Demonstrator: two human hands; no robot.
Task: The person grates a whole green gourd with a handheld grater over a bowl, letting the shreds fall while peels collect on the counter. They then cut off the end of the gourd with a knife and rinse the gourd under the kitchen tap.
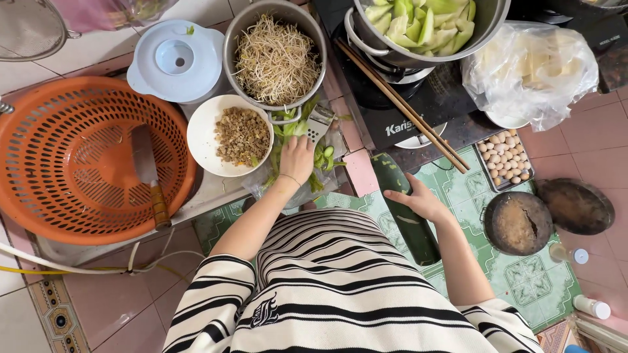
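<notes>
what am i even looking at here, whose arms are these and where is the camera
There is no machine here. One camera on a person's head looks straight down, so the striped top and both arms are the wearer's own. The left hand rests on a pile of green vegetables beside a white bowl of minced filling and a metal bowl of bean sprouts. The right hand holds a long dark green gourd on the tiled floor. An orange colander with a cleaver lies at the left.

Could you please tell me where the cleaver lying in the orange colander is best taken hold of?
Probably by its wooden handle, coming from above at the near end. The steel-bladed cleaver lies flat in the round orange plastic colander, handle pointing toward the person, blade away.
</notes>
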